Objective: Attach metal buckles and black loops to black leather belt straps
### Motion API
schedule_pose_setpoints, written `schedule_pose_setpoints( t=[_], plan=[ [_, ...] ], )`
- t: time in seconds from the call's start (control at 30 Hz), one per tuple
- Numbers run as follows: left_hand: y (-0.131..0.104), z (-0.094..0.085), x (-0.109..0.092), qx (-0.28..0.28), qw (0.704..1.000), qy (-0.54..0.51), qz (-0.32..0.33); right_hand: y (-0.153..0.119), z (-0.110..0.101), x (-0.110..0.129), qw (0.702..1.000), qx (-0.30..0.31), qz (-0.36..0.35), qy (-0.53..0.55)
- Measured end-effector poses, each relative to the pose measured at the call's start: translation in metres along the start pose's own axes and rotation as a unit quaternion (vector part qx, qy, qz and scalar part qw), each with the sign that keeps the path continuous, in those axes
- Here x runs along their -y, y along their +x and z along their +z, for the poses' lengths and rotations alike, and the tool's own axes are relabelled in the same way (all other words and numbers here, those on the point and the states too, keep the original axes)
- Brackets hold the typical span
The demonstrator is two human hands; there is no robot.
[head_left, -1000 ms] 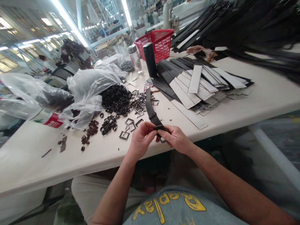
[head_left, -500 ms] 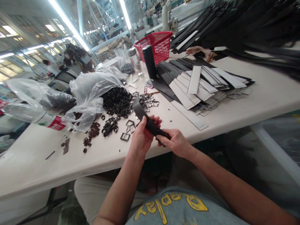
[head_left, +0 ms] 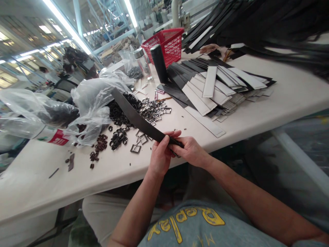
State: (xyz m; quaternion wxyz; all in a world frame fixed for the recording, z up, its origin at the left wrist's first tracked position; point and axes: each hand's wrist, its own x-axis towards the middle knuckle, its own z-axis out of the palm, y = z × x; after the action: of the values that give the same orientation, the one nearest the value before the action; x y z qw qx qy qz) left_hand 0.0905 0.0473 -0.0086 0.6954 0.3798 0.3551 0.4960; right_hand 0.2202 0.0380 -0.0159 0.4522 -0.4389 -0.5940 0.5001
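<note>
A long dark strap (head_left: 140,123) stretches up and left from my hands, over the black rings and the metal buckles. My left hand (head_left: 161,152) grips it, thumb on top. Close beside it, my right hand (head_left: 189,150) is closed on the strap's near end, where a metal edge shows under the fingers. Square metal buckles (head_left: 154,111) lie in a heap on the table beyond, with a single buckle (head_left: 135,148) nearer the edge. Black rings (head_left: 118,138) and brown rings (head_left: 101,143) sit to the left.
Strips with pale backs (head_left: 210,82) are piled at the right, under a mass of black straps (head_left: 257,24). A red basket (head_left: 172,44), a dark cylinder (head_left: 159,63) and a glass bottle (head_left: 144,65) stand behind. Plastic bags (head_left: 92,92) and a lying bottle (head_left: 56,136) are at left.
The strap now reaches much farther up and left, straighter than before. My left hand has slid down toward my right hand. The view has shifted slightly.
</note>
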Motion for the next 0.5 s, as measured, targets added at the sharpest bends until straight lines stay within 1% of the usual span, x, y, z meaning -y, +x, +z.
schedule_pose_setpoints(
  t=[0.13, 0.27, 0.37, 0.5],
  plan=[
    [-0.0022, -0.0002, 0.0022, 0.019, 0.999, -0.011, 0.046, 0.0029, -0.0013, -0.0022, 1.0, 0.023, -0.005, 0.017],
    [-0.0008, -0.0023, 0.0067, 0.027, 0.996, 0.025, 0.081, 0.0043, -0.0011, -0.0049, 1.0, 0.007, -0.003, 0.0],
    [0.0019, -0.0037, 0.0086, 0.043, 0.994, 0.045, 0.085, 0.0029, -0.0001, -0.0059, 1.0, -0.012, -0.001, -0.013],
    [0.0044, -0.0048, 0.0061, 0.067, 0.994, 0.064, 0.059, -0.0017, 0.0012, -0.0076, 0.999, -0.019, -0.031, -0.029]
  ],
)
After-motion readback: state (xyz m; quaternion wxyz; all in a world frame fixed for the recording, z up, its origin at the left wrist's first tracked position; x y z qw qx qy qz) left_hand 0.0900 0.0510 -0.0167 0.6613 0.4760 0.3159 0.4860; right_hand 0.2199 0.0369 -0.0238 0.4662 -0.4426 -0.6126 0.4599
